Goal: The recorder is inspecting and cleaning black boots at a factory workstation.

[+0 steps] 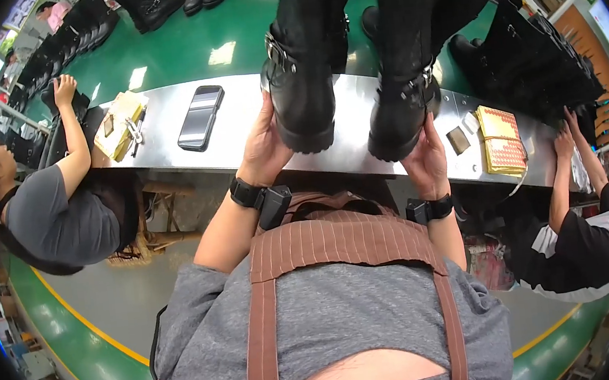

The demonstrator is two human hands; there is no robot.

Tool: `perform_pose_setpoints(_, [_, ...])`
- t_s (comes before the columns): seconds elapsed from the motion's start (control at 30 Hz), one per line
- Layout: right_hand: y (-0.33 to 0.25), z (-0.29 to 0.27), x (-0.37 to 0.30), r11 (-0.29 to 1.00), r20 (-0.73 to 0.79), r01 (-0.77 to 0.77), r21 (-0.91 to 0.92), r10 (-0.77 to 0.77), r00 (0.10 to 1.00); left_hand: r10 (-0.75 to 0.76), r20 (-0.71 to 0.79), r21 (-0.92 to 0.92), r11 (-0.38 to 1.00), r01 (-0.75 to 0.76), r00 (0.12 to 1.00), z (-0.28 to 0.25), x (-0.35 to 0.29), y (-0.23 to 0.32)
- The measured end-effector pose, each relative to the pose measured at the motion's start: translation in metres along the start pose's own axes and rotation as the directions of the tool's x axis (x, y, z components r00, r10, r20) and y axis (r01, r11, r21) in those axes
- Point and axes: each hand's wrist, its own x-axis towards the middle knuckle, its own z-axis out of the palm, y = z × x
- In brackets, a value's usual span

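Observation:
Two tall black boots with buckled ankle straps and ridged soles are upright in front of me, toes toward my body. My left hand is closed round the outer side of the left boot, thumb up along its foot and fingers hidden behind and under it. On the other side, my right hand grips the right boot by its outer side near the sole, fingers partly hidden. The toes of both boots reach over the near edge of the metal ledge; whether their soles touch it I cannot tell.
A dark phone and yellow paper sheets lie on the ledge at left; a yellow pad lies at right. More black boots stand on the green surface. Co-workers sit on both sides, handling boots.

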Motion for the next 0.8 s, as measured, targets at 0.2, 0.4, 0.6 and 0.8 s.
perform_pose_setpoints(0.2, [0.022, 0.018, 0.003, 0.99, -0.129, 0.075, -0.123, -0.091, 0.987, 0.111, -0.197, -0.007, 0.993, -0.115, 0.974, 0.006, -0.003, 0.004])
perform_pose_setpoints(0.4, [0.032, 0.033, 0.012, 0.982, -0.112, 0.118, -0.144, -0.135, 0.984, 0.174, -0.197, 0.127, 0.98, -0.151, 0.965, 0.005, -0.004, 0.0])
perform_pose_setpoints(0.6, [0.036, 0.034, 0.013, 0.979, -0.14, 0.144, -0.143, -0.164, 0.977, 0.181, -0.245, 0.174, 0.975, -0.141, 0.952, 0.005, -0.003, 0.001])
perform_pose_setpoints(0.8, [0.031, 0.029, 0.014, 0.977, -0.122, 0.13, -0.17, -0.152, 0.981, 0.193, -0.256, 0.181, 0.972, -0.149, 0.947, -0.003, 0.0, -0.002])
